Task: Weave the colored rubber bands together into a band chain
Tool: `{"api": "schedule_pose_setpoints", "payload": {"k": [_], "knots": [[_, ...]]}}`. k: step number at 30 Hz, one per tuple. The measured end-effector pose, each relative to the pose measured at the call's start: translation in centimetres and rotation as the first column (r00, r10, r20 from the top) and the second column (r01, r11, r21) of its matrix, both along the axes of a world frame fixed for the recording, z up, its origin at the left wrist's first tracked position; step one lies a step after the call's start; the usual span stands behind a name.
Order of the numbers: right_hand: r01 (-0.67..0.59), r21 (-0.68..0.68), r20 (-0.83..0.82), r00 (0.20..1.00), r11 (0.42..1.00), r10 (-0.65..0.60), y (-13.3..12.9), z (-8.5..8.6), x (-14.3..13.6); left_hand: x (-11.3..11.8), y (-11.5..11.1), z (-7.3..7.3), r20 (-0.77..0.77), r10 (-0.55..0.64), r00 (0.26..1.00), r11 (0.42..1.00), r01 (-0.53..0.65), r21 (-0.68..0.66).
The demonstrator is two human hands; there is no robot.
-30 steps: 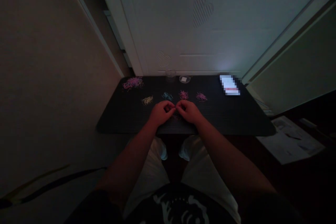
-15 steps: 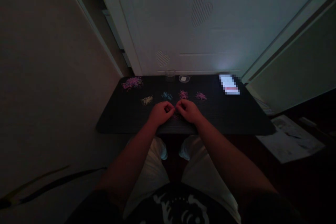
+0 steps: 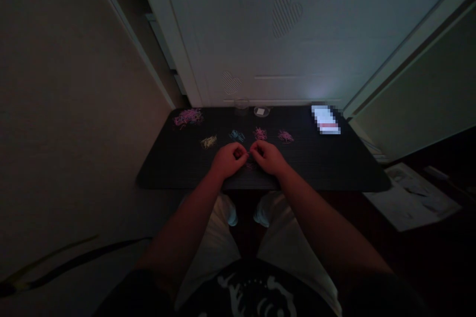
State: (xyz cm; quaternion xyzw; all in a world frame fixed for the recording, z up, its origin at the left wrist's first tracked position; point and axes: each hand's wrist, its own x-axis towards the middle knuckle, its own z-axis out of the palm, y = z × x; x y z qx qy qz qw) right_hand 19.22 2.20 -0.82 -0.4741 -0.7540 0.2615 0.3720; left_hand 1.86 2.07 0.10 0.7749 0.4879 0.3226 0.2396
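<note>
My left hand [image 3: 227,161] and my right hand [image 3: 270,158] meet closely over the front middle of the dark table [image 3: 178,166]. Thumb and forefinger are pinched together on each; whatever tiny thing sits at the fingertips is too dim to make out. Between and below them lies a little purplish pile of thin pieces [image 3: 250,164], partly covered by the hands. Just beyond are small piles of similar thin pieces: a yellowish pile [image 3: 208,141], a blue pile [image 3: 237,135], a pink-red pile [image 3: 260,133] and a pink pile [image 3: 285,135].
A larger mixed pink and purple pile [image 3: 188,117] occupies the back left corner. Along the back edge stand a clear container [image 3: 241,106] and a round clear lid [image 3: 261,111] with a white label. A lit phone [image 3: 326,119] lies back right. A white door [image 3: 238,29] rises behind.
Both hands hold nearly the same pinched pose, with the fingertips a touch farther apart. The piles look unchanged; the view has shifted very slightly.
</note>
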Motion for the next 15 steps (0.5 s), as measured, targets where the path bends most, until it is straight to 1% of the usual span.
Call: {"api": "schedule_pose_setpoints", "payload": {"k": [9, 15], "knots": [[0.01, -0.003, 0.039, 0.999, 1.0, -0.009, 0.18, -0.29, 0.12, -0.04, 0.07, -0.16, 0.022, 0.009, 1.0, 1.0, -0.009, -0.011], [-0.018, -0.019, 0.055, 0.998, 1.0, 0.019, -0.04, -0.12, 0.07, 0.05, 0.1, -0.12, 0.015, 0.031, 0.999, 0.999, -0.031, -0.013]]}}
